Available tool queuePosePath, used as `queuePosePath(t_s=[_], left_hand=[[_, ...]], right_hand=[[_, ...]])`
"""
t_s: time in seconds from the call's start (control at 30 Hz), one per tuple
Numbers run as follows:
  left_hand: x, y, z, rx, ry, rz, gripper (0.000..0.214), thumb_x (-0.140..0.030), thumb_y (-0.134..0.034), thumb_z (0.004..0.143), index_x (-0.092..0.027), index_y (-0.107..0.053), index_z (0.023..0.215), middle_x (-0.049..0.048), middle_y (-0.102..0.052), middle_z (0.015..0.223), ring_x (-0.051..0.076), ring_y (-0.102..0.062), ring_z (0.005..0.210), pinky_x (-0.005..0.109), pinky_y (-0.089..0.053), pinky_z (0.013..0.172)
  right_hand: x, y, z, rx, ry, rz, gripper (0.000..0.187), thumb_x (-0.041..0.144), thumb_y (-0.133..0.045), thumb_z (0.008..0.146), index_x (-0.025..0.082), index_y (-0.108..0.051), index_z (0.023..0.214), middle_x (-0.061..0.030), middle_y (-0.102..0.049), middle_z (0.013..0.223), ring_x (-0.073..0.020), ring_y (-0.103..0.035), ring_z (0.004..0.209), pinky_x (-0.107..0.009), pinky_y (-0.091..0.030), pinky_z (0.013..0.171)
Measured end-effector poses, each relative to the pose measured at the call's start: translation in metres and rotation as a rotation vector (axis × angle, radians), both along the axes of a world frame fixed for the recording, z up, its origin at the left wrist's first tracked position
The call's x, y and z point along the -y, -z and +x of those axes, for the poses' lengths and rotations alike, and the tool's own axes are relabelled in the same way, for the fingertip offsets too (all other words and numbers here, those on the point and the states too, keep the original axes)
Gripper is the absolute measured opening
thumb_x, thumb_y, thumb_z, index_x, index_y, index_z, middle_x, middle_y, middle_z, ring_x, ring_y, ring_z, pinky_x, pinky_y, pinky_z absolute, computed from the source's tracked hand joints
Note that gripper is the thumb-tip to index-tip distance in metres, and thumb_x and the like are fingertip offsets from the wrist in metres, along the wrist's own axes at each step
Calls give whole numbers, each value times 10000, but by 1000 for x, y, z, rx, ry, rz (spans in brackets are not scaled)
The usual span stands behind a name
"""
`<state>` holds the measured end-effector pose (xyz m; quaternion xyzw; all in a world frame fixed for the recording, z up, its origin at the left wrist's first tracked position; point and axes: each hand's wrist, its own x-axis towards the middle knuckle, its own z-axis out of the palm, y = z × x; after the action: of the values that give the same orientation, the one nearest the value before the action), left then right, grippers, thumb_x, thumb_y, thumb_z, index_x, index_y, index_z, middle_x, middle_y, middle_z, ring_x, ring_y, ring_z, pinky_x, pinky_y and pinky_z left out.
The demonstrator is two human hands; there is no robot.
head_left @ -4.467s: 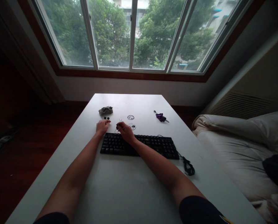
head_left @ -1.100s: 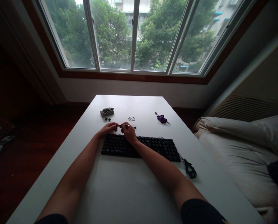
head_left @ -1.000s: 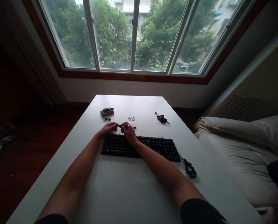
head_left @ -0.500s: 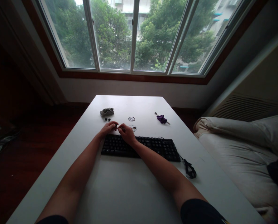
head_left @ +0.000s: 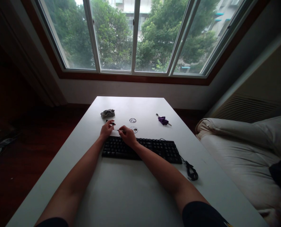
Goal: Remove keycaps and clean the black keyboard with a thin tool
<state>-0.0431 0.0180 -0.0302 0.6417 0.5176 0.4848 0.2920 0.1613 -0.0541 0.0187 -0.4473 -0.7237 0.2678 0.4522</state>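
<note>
A black keyboard (head_left: 152, 148) lies across the white table (head_left: 121, 195). My left hand (head_left: 106, 128) is just beyond the keyboard's far left corner, with its fingers pinched on a small black keycap (head_left: 112, 124). Another loose black keycap (head_left: 106, 120) lies on the table right beside that hand. My right hand (head_left: 127, 135) rests over the keyboard's far edge, closed on a thin wire tool (head_left: 118, 130) whose tip points left toward my left hand. The two hands are a few centimetres apart.
A crumpled grey cloth (head_left: 107, 113) lies beyond the hands. Two small round rings (head_left: 132, 120) sit near the table's middle, a purple-handled item (head_left: 163, 120) to the right. The keyboard's coiled cable (head_left: 190, 172) lies at its right end. A bed (head_left: 244, 157) borders the table's right side.
My hands were joined at the tool over the keyboard's far edge. Now my left hand has drawn away to the left and farther off with a keycap, toward the loose one.
</note>
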Motion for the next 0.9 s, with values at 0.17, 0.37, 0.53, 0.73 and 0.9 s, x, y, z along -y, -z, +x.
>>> queuePosePath(t_s=[0.17, 0.37, 0.53, 0.73, 0.9], left_hand=[[6, -7, -2, -201, -42, 41, 291, -220, -607, 819, -255, -692, 1095, 47, -713, 1103, 217, -661, 933, 369, -533, 883], [6, -14, -8, -386, -146, 208, 292, -252, -644, 835, -258, -769, 1099, 84, -643, 1034, 272, -555, 1081, 405, -457, 1002], [-2, -6, -16, -441, -72, 130, 286, -248, -642, 827, -264, -780, 1077, 48, -634, 847, 233, -564, 855, 361, -457, 891], [-9, 5, -20, -493, -105, -20, 297, -265, -650, 791, -278, -795, 1050, 26, -661, 810, 212, -583, 777, 328, -451, 820], [-10, 7, -21, -472, -75, -45, 381, -278, -652, 775, -279, -771, 1137, 25, -708, 868, 192, -593, 761, 309, -467, 810]], right_hand=[[1, -1, 0, 6, 4, -13, 217, 417, -574, 919, 237, -696, 921, 5, -695, 743, -154, -603, 649, -247, -446, 641], [0, 3, 0, -16, -12, -7, 238, 436, -572, 926, 237, -701, 932, 6, -700, 738, -153, -613, 646, -250, -455, 661], [-2, 6, -1, -20, -12, 13, 222, 427, -578, 926, 243, -702, 934, 10, -703, 747, -150, -617, 652, -247, -449, 654], [-1, 4, 0, 12, -7, -6, 228, 432, -580, 928, 243, -707, 930, 11, -700, 737, -148, -604, 630, -246, -447, 644], [0, 4, 0, 13, -8, 0, 225, 429, -575, 929, 246, -706, 925, 11, -694, 732, -149, -603, 633, -246, -446, 643]])
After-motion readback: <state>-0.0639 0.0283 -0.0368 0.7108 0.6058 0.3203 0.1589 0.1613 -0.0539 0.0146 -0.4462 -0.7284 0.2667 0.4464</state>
